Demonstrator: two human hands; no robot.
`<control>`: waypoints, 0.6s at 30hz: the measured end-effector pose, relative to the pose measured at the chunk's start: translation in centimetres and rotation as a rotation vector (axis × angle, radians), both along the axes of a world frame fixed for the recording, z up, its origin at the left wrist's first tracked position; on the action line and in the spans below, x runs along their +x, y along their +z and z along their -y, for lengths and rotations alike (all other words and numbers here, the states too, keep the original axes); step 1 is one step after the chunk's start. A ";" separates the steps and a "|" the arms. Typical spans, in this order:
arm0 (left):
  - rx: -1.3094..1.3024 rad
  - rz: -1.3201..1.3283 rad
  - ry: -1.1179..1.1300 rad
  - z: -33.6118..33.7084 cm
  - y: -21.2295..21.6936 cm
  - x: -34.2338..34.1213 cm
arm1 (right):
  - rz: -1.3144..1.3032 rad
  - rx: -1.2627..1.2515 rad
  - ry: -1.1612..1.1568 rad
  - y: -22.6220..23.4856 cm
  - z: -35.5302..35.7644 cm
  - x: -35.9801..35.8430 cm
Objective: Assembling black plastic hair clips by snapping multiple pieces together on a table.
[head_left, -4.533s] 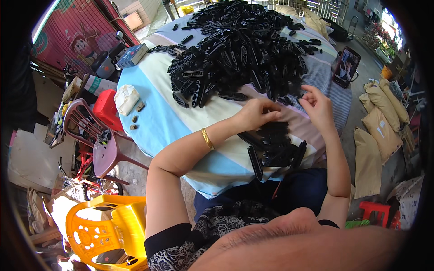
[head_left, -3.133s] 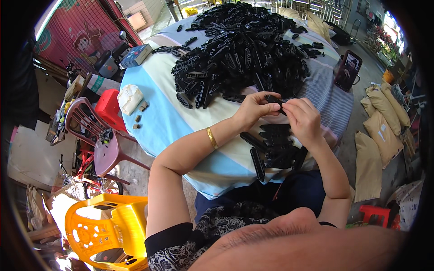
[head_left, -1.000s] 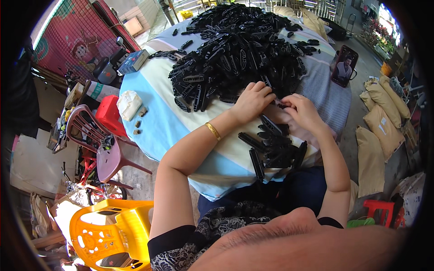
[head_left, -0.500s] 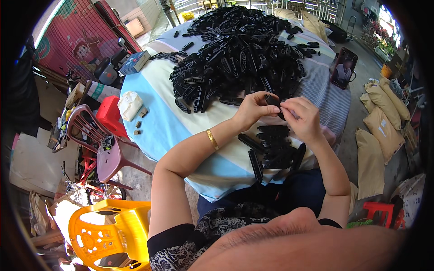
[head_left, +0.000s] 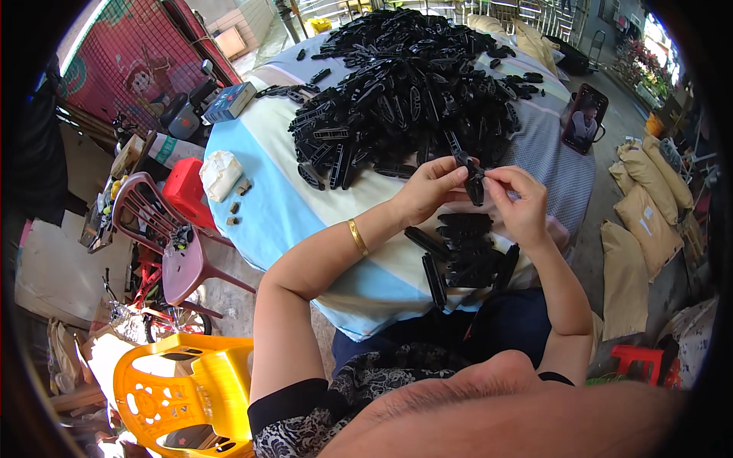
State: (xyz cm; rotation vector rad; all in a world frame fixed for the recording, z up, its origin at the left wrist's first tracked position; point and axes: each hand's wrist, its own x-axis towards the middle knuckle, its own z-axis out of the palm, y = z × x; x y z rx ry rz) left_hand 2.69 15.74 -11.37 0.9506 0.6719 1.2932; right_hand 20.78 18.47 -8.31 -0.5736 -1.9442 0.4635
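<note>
- Black plastic piece (head_left: pixel 472 177) is being pinched between both hands, just above the near part of the table (head_left: pixel 275 206).
- The left hand (head_left: pixel 429 188) is gripping its upper end with fingertips closed on it.
- The right hand (head_left: pixel 523 200) is clasping the lower end from the other side.
- A small stack of black pieces (head_left: pixel 466 256) is lying just beneath the hands.
- A big heap of black parts (head_left: pixel 405 91) is covering the table's far half.
- A phone (head_left: pixel 584 118) is lying at the right edge.

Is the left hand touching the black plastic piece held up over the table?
Touching. The head view shows the left hand pinching the top of the black plastic piece with its fingertips, while the right hand grips its other side.
</note>
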 end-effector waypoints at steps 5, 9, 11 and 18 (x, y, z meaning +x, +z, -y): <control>-0.129 -0.076 -0.112 0.1 0.4 -0.5 | -0.046 0.194 -0.028 0.3 -0.4 0.2; -0.149 -0.068 -0.132 0.2 0.7 -1.0 | 0.109 0.476 0.094 0.8 -0.2 0.2; -0.168 -0.118 -0.144 0.3 0.9 -1.0 | 0.167 0.564 0.109 0.7 -0.1 0.2; -0.224 -0.229 -0.206 1.1 3.2 -1.3 | 0.255 0.680 0.057 0.9 -0.2 0.7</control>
